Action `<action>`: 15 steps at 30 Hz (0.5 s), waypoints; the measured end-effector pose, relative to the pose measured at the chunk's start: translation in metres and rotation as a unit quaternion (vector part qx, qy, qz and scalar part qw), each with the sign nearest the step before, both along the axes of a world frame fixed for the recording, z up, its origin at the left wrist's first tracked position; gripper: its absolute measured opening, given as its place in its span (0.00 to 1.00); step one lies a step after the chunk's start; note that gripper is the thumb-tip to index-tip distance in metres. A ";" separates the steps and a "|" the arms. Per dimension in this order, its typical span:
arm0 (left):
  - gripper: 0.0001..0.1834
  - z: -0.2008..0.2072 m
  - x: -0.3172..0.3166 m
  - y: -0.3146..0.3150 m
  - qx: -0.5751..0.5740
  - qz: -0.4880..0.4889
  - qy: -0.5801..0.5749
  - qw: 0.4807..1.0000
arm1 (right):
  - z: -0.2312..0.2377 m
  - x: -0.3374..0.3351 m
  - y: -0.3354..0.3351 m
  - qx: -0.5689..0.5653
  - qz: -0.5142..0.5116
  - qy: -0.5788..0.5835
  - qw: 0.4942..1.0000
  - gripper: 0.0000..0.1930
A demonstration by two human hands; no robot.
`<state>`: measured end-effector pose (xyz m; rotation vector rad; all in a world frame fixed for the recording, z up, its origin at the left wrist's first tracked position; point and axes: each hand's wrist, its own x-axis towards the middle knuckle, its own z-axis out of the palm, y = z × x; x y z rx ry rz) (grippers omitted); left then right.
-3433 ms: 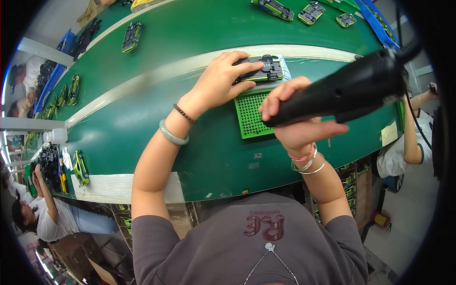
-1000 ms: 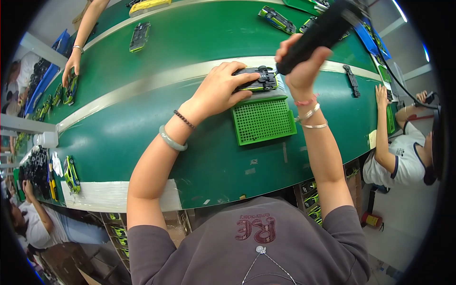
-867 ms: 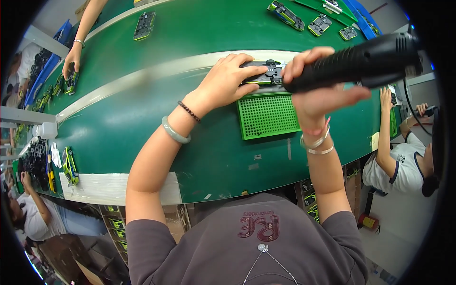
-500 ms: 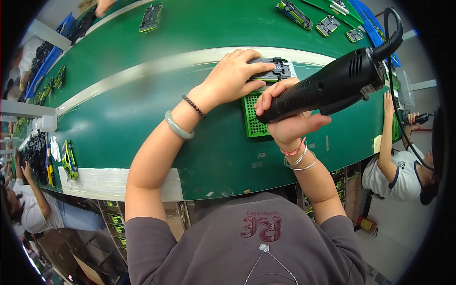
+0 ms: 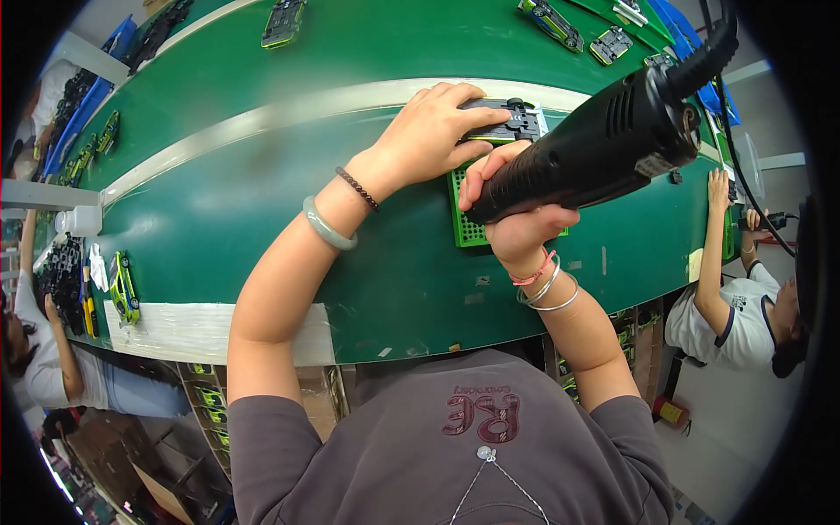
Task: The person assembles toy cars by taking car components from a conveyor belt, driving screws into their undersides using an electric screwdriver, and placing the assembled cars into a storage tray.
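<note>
My left hand (image 5: 429,131) holds a toy car (image 5: 516,121) that lies underside up, its black chassis and a wheel showing between fingers and thumb. My right hand (image 5: 518,234) is wrapped around a black corded electric screwdriver (image 5: 582,153), which slants across the view beside the car. The screwdriver's tip is hidden, so I cannot tell whether it touches the chassis. Below the car, partly covered by my right hand, is a green tray with rows of small holes (image 5: 466,229).
Upturned toy cars (image 5: 284,22) lie across the green table (image 5: 394,289), several at far right. A green toy car (image 5: 124,289) sits at left near a white box (image 5: 80,220). The screwdriver cable (image 5: 739,166) hangs at right. Co-workers (image 5: 731,302) sit at both sides.
The screwdriver's rear end has swung slightly left and closer. My right thumb has drawn in against its grip. My left hand stays on the car. A distant hand at top left has gone from view.
</note>
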<state>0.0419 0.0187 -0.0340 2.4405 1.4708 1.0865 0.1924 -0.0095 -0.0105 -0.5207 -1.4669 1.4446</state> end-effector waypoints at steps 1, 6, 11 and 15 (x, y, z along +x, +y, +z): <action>0.21 0.000 -0.001 0.000 0.002 0.001 0.001 1.000 | -0.002 -0.001 -0.001 -0.015 -0.002 0.009 1.000 0.51; 0.31 0.013 -0.013 -0.003 -0.026 -0.005 -0.015 1.000 | 0.005 0.001 0.008 -0.037 -0.002 0.033 0.999 0.51; 0.38 0.039 -0.043 -0.014 -0.216 0.046 0.075 0.972 | 0.051 0.003 0.030 0.004 0.008 0.166 0.986 0.52; 0.36 0.040 -0.047 -0.009 -0.233 0.029 0.074 0.969 | 0.067 -0.027 0.057 0.058 0.005 0.187 0.981 0.52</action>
